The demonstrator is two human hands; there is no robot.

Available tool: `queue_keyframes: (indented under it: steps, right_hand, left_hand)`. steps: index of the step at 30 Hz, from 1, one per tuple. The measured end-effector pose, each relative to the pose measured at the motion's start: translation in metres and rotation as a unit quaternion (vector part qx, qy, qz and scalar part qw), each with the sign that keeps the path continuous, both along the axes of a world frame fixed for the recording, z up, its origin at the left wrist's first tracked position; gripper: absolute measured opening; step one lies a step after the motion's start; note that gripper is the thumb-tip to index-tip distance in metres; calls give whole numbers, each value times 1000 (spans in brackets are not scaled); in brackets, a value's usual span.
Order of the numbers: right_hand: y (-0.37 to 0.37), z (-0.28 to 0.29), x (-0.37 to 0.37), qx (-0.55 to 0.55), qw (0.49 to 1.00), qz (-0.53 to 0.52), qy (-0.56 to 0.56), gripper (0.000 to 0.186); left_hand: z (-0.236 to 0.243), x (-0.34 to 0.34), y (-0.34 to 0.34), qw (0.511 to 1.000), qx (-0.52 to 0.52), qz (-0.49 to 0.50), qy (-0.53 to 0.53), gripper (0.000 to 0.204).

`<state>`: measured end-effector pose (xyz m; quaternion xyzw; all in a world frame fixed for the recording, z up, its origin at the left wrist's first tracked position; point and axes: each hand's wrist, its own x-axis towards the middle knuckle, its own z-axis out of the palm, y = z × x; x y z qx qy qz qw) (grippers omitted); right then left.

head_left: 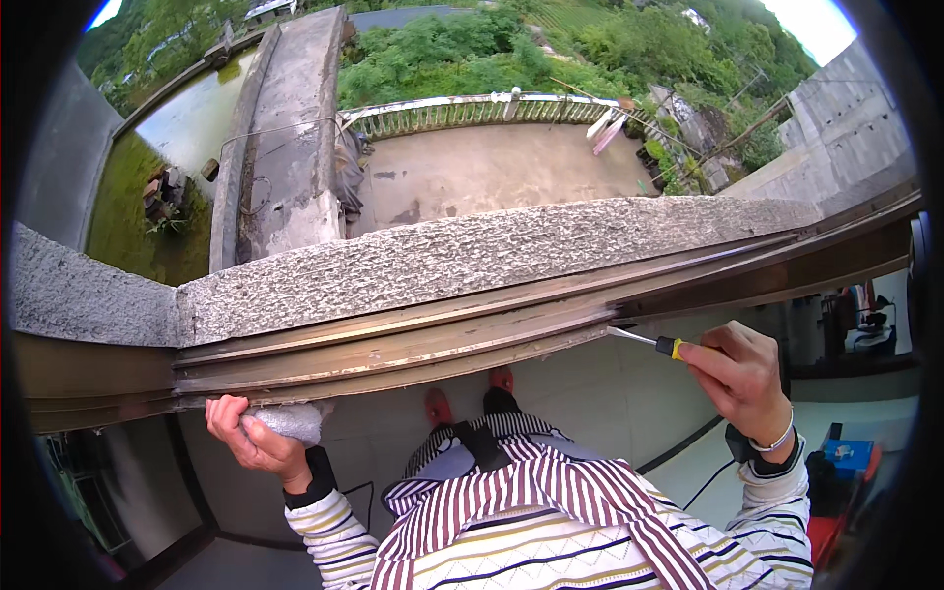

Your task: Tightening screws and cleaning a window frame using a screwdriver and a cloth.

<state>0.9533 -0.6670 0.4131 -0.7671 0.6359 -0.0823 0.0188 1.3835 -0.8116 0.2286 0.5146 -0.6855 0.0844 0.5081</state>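
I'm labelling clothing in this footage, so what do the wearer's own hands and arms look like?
The left hand and right hand wear no gloves. The left sleeve and right sleeve are whitish with mustard and dark stripes. The left cuff and right cuff are black. A shiny silver-coloured bracelet circles the right wrist.

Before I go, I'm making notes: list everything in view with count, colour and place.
hand tool: 1, black and yellow, right of centre
pale wad: 1, whitish, lower left
window frame: 1, brown, middle
ledge: 1, grey, beyond the window frame
terrace: 1, pale brown, beyond the ledge
railing: 1, white, terrace's far edge
walkway: 1, grey, beside the pool
pool: 1, greenish, upper left
plants: many, green, top
box: 1, blue, lower right
shoes: 2, reddish, lower middle
sleeves: 2, striped, bottom
left hand: 1, at the pale wad
right hand: 1, holding the hand tool
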Motion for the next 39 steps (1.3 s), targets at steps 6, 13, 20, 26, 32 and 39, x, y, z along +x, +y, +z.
queue_keyframes:
  steps: [6,13,20,26,32,39]
  right_hand:
    - [-7,-5,-6,-19,997,-24,69,37]
    - [-3,-3,-3,69,969,-31,234,44]
    - [-28,26,35,200,968,-117,92,42]
    - [-34,31,44,132,984,-107,-51,34]
    - [-49,13,50,37,995,-11,-97,39]
    - [-69,-30,68,-20,939,42,-340,34]
  left_hand:
    - [1,-3,-1,1000,2,24,11,23]
    - [-3,1,2,998,12,56,-22,26]
    - [-5,5,2,999,21,46,-20,26]
    - [-8,8,2,999,24,34,-16,27]
    - [-10,14,3,998,22,33,-38,28]
    - [-10,15,1,999,19,11,-50,29]
